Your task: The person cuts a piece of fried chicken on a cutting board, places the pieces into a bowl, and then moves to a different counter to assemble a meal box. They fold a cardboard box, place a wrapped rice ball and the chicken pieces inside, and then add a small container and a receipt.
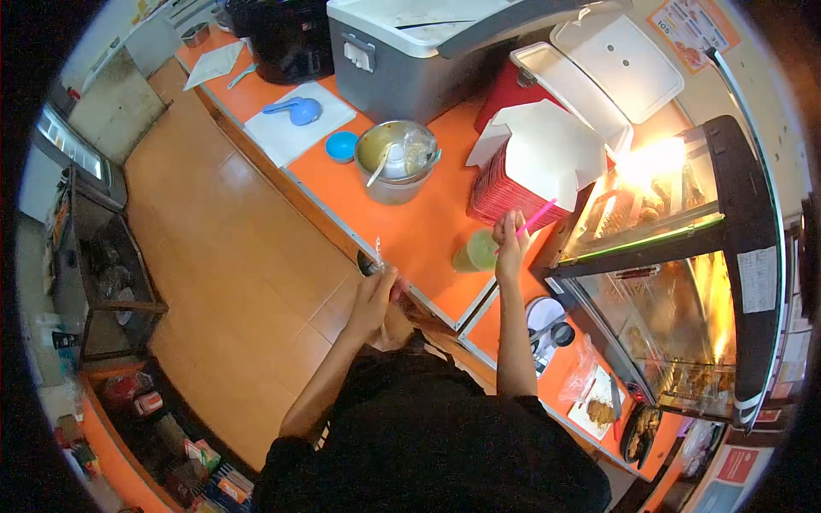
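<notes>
My right hand (510, 243) is closed round a pink straw (539, 215), which sticks out up and to the right. Just left of that hand, a pale green cup (475, 253) stands on the orange counter. At the counter's front edge, my left hand (373, 301) is closed on the gathered neck of a clear plastic bag (379, 253). Something brownish (395, 328) shows below that hand, partly hidden by it; I cannot make out its contents. A stack of red folded boxes (496, 190), topped by an open white-lined box (552, 154), stands beyond my right hand.
On the orange counter (428, 248) are a metal pot (395, 188) with utensils, a blue bowl (341, 146), a blue scoop (301, 109) and a large grey cooler (385, 81). A lit glass food warmer (667, 299) stands right, near a cutting board (590, 423) with food.
</notes>
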`<state>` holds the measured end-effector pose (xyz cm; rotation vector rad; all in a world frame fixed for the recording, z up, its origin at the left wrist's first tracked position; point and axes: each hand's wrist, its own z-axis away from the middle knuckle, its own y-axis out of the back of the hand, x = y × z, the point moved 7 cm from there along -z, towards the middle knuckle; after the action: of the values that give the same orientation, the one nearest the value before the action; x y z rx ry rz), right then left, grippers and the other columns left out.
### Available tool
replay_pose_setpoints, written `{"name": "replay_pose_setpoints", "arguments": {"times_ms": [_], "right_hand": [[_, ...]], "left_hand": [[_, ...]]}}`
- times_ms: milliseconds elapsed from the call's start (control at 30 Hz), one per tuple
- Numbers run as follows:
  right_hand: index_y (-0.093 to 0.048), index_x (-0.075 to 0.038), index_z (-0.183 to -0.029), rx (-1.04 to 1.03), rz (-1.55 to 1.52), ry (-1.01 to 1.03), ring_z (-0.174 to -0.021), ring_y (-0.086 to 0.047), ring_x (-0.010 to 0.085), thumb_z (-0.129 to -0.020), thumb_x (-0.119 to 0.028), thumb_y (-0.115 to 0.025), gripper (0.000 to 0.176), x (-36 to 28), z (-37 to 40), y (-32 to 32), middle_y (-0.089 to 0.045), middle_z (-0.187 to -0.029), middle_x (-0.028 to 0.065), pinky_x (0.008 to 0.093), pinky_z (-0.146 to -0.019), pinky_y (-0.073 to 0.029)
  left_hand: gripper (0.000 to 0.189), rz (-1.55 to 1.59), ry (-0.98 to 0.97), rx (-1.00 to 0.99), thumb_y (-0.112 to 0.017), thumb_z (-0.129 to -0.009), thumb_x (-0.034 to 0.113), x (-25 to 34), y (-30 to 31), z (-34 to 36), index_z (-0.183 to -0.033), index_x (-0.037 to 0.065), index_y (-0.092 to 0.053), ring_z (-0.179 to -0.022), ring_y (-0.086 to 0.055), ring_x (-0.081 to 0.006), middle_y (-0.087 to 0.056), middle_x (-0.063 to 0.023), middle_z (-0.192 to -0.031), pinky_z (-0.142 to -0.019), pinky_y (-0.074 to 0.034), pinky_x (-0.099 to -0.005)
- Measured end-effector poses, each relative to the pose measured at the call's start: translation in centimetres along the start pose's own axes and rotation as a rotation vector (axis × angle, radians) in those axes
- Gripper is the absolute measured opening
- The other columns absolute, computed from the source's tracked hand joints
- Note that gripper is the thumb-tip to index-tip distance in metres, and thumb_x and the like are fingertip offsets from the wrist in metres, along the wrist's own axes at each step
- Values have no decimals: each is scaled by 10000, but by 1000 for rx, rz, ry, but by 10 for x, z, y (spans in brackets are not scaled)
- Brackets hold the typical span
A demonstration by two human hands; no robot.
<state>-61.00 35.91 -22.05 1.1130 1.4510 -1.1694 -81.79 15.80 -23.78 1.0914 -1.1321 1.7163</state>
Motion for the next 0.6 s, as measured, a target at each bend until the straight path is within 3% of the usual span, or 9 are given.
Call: {"name": "replay_pose_setpoints", "arguments": {"times_ms": [133, 333, 433, 533, 600], "right_hand": [[-379, -116, -705, -132, -235, 81, -631, -332, 109, -1068, -407, -378, 466, 13, -6, -3, -294, -648, -27, 277, -596, -262], [-324, -117, -695, -169, -22, 109, -625, -319, 112, -1074, -430, -350, 492, -8, 8, -17, -274, -644, -21, 300, -575, -257], [-303, -126, -691, -198, 33, 27, -563, -291, 105, -1071, -461, -334, 507, -4, 12, -19, -254, -618, -26, 292, -522, -241], [-314, -145, -698, -136, 13, 5, -491, -232, 88, -1066, -414, -400, 464, 9, 7, -13, -235, -587, -43, 278, -470, -216], [-306, -165, -626, 118, -188, -20, -461, -188, 75, -1053, -320, -483, 488, 13, 1, -2, -239, -551, -63, 271, -448, -191]], "left_hand": [[431, -50, -10, 20, -417, -1062, 321, -12, 15, -3, -814, 24, -608, -695, -486, -91, -562, -4, -743, -654, -393, -246], [460, -220, -159, 89, -409, -1064, 342, -10, 26, -4, -802, 26, -618, -692, -487, -85, -571, -3, -742, -639, -385, -248], [472, -127, -74, 78, -403, -1065, 348, -16, 28, -4, -794, 28, -618, -699, -492, -85, -569, -3, -740, -637, -384, -249], [482, -105, -82, 103, -397, -1067, 354, -23, 29, -5, -788, 28, -617, -701, -495, -88, -564, -3, -733, -637, -386, -250], [486, -115, -94, 109, -394, -1067, 359, -26, 30, -5, -788, 30, -617, -698, -493, -89, -555, -2, -726, -634, -385, -252]]}}
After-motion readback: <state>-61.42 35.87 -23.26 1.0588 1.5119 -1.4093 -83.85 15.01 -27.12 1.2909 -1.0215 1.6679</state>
